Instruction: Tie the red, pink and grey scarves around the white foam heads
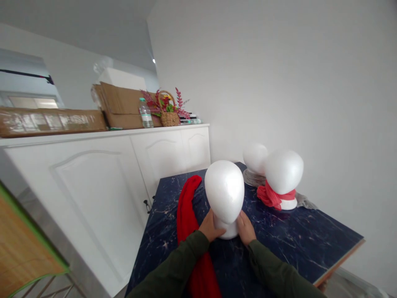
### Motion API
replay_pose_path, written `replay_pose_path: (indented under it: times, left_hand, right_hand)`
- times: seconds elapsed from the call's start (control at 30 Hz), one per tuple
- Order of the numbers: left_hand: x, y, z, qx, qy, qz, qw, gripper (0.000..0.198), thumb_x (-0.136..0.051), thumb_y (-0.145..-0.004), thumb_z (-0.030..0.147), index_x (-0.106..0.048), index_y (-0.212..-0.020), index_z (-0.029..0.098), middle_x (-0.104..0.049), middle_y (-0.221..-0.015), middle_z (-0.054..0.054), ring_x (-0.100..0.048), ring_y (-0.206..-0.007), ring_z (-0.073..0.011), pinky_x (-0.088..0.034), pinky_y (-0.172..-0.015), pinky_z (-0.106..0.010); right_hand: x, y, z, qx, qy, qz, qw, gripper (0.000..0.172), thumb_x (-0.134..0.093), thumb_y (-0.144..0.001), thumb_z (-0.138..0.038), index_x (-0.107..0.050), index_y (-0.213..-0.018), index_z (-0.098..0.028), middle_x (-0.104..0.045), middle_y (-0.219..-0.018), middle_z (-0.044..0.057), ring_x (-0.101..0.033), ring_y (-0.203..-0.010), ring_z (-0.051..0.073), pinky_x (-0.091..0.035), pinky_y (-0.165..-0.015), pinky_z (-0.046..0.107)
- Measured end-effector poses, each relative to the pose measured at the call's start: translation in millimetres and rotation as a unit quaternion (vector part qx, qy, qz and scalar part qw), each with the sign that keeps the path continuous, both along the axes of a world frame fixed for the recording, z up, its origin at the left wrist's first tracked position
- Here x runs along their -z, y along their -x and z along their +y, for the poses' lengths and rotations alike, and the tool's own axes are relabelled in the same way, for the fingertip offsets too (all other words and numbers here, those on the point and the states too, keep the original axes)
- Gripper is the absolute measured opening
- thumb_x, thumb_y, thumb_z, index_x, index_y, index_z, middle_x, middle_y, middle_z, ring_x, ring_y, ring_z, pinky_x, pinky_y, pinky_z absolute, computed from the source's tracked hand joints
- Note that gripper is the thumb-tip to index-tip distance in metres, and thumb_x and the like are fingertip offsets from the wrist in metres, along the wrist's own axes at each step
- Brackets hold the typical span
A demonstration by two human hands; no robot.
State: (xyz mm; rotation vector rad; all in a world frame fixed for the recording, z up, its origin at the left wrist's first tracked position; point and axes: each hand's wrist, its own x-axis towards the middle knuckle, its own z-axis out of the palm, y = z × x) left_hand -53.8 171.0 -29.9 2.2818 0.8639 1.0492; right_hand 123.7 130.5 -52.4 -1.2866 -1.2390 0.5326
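Observation:
A white foam mannequin head (224, 190) stands upright on the dark blue marbled table (164, 223), close in front of me. My left hand (211, 227) grips its neck from the left, thumb across the front. From the right, my right hand (246, 228) holds the same neck; its fingertips are hidden behind it. A long red scarf (187, 207) lies along the table to the left, passing beneath my left forearm.
At the right back stand two more foam heads, one with a coral scarf (273, 196) round its neck, the other with a grey-beige scarf (253, 178). A white cabinet (93, 198) on the left carries cardboard boxes (124, 103), a water bottle (145, 114) and a flower basket (170, 119).

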Motion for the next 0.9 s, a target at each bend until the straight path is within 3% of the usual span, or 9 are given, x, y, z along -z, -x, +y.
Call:
replay_pose_path:
  times: [0.13, 0.2, 0.3, 0.47, 0.6, 0.67, 0.73, 0.9]
  left_hand:
    - [5.6, -17, 3, -0.115, 0.011, -0.022, 0.993, 0.077, -0.070, -0.052, 0.036, -0.037, -0.118, 0.016, -0.046, -0.120, -0.014, -0.038, -0.114, -0.0295, -0.028, -0.098, -0.047]
    - [4.6, -19, 8, -0.146, 0.006, -0.018, 0.989, 0.071, -0.070, -0.051, 0.034, -0.042, -0.113, 0.018, -0.048, -0.118, -0.012, -0.037, -0.115, -0.0302, -0.024, -0.100, -0.048]
    - [-5.2, -10, 18, -0.174, 0.001, -0.037, 0.984, 0.078, -0.071, -0.047, 0.032, -0.037, -0.116, 0.018, -0.047, -0.120, -0.011, -0.039, -0.114, -0.0291, -0.027, -0.101, -0.046]
    - [-41.2, 52, 47, -0.307, -0.014, -0.064, 0.949, 0.075, -0.070, -0.048, 0.035, -0.039, -0.114, 0.015, -0.051, -0.115, -0.011, -0.045, -0.109, -0.0260, -0.036, -0.096, -0.037]
    - [-58.8, 129, 64, -0.483, -0.017, -0.037, 0.875, 0.072, -0.067, -0.046, 0.047, -0.047, -0.104, 0.011, -0.056, -0.106, -0.015, -0.051, -0.101, -0.0300, -0.043, -0.084, -0.037]
    - [-55.2, 161, 67, -0.555, -0.003, -0.006, 0.832, 0.072, -0.064, -0.045, 0.054, -0.050, -0.099, 0.010, -0.057, -0.102, -0.017, -0.052, -0.097, -0.0333, -0.043, -0.080, -0.040]
    - [-45.7, 182, 69, -0.589, -0.005, 0.033, 0.807, 0.071, -0.062, -0.044, 0.056, -0.051, -0.097, 0.010, -0.057, -0.101, -0.017, -0.051, -0.097, -0.0348, -0.042, -0.079, -0.041]
    - [-20.4, 194, 78, -0.619, 0.000, 0.085, 0.781, 0.073, -0.062, -0.044, 0.056, -0.052, -0.098, 0.007, -0.055, -0.101, -0.019, -0.050, -0.097, -0.0350, -0.040, -0.081, -0.040]
  right_hand:
    - [7.7, 0, 9, -0.045, -0.014, 0.004, 0.999, 0.047, -0.043, -0.077, -0.049, -0.057, -0.105, -0.015, -0.048, -0.116, 0.009, -0.038, -0.111, 0.025, -0.022, -0.099, 0.039]
    - [11.1, -3, 8, -0.067, -0.015, 0.043, 0.997, 0.049, -0.043, -0.077, -0.050, -0.055, -0.108, -0.013, -0.047, -0.117, 0.010, -0.038, -0.111, 0.024, -0.023, -0.099, 0.039]
    - [9.6, -4, 6, -0.111, -0.024, 0.096, 0.989, 0.050, -0.044, -0.078, -0.049, -0.051, -0.111, -0.014, -0.048, -0.116, 0.011, -0.041, -0.109, 0.023, -0.027, -0.097, 0.037]
    - [2.5, -1, 6, -0.082, 0.013, 0.137, 0.987, 0.051, -0.048, -0.073, -0.053, -0.051, -0.109, -0.016, -0.051, -0.110, 0.011, -0.047, -0.102, 0.025, -0.037, -0.088, 0.039]
    - [3.6, -1, 7, -0.086, 0.035, 0.128, 0.987, 0.049, -0.047, -0.073, -0.050, -0.051, -0.109, -0.017, -0.052, -0.107, 0.010, -0.048, -0.099, 0.025, -0.037, -0.087, 0.039]
    - [3.8, -1, 7, -0.095, 0.042, 0.122, 0.987, 0.047, -0.047, -0.073, -0.048, -0.051, -0.108, -0.017, -0.052, -0.107, 0.010, -0.048, -0.099, 0.025, -0.035, -0.088, 0.040]
    - [2.7, -1, 6, -0.096, 0.047, 0.118, 0.987, 0.046, -0.048, -0.072, -0.048, -0.052, -0.106, -0.017, -0.052, -0.106, 0.010, -0.048, -0.098, 0.025, -0.035, -0.089, 0.040]
    - [-1.9, 0, 3, -0.102, 0.058, 0.132, 0.984, 0.047, -0.048, -0.072, -0.049, -0.052, -0.105, -0.017, -0.053, -0.105, 0.010, -0.051, -0.093, 0.024, -0.036, -0.088, 0.038]
